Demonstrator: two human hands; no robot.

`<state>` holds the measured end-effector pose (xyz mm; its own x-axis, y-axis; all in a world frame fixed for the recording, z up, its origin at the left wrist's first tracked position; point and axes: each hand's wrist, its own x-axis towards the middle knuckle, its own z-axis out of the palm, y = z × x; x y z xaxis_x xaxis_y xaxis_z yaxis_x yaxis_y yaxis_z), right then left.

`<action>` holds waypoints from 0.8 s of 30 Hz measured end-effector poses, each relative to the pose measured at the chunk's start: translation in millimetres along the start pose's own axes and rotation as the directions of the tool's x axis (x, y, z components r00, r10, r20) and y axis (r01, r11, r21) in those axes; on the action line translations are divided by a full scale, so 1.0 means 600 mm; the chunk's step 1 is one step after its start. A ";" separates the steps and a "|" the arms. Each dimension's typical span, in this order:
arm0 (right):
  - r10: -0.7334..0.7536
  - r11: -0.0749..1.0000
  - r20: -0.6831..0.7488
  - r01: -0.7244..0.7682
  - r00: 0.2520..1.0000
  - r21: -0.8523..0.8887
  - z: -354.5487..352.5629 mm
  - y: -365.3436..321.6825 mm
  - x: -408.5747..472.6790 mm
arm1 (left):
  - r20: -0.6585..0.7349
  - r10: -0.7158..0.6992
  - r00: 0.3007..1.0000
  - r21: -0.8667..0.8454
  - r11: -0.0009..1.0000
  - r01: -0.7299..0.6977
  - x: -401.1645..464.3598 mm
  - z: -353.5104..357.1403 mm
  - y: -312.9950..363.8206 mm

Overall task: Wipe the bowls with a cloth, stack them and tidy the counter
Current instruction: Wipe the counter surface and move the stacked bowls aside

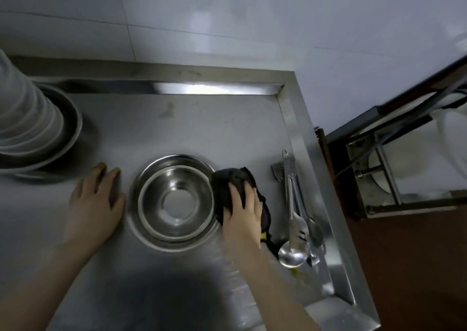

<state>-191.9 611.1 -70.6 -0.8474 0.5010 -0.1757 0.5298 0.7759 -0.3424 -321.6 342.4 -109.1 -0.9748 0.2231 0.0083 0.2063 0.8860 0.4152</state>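
Two steel bowls [174, 201] sit nested, open side up, in the middle of the steel counter [177, 123]. My left hand [97, 204] lies flat on the counter just left of them, fingers straight, holding nothing. My right hand [243, 211] rests on a dark cloth [235, 181] bunched against the bowls' right rim, with its fingers bent over the cloth. A tall stack of white bowls [22, 118] stands inside a large steel basin [69, 118] at the far left.
Steel tongs, a ladle and spoons [295, 219] lie along the counter's right side. A raised rim [300, 128] borders the counter at the back and right. Beyond the right edge stands a burner frame [384, 168]. A tiled wall rises behind.
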 end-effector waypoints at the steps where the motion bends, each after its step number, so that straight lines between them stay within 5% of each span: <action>1: 0.005 1.000 0.036 -0.006 0.999 0.014 -0.010 -0.004 0.030 | 0.010 -0.022 1.000 -0.009 1.000 0.022 -0.040 -0.001 0.001; 7: -0.146 0.988 0.064 0.148 0.987 -0.037 -0.003 0.001 0.015 | 0.080 -0.195 0.978 0.006 0.981 0.195 -0.253 -0.002 0.048; 13: -0.533 0.835 0.236 0.550 0.813 -0.008 0.024 0.087 -0.243 | 0.133 -0.229 0.964 0.026 0.973 0.228 -0.403 0.021 0.143; 18: -0.515 0.855 0.431 0.409 0.741 0.318 -0.059 0.148 -0.263 | 0.182 -0.233 0.955 -0.059 0.967 0.247 -0.482 0.039 0.247; 20: -0.475 0.829 0.290 0.312 0.831 0.464 -0.115 0.160 -0.236 | 0.097 -0.218 0.971 -0.146 0.962 0.230 -0.481 0.032 0.298; 22: -0.327 0.853 -0.012 0.301 0.945 0.427 -0.169 0.185 -0.197 | -0.018 -0.205 0.979 -0.216 0.956 0.197 -0.460 0.019 0.348; 24: -0.154 0.909 -0.149 0.199 0.977 0.367 -0.208 0.215 -0.150 | -0.097 -0.192 0.977 -0.292 0.944 0.156 -0.427 0.005 0.401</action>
<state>-42.9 714.0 16.0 -0.9040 0.4271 0.0181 0.3000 0.6639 -0.6850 -22.2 499.8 -14.0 -0.9998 0.0086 0.0172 0.0178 0.7524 0.6584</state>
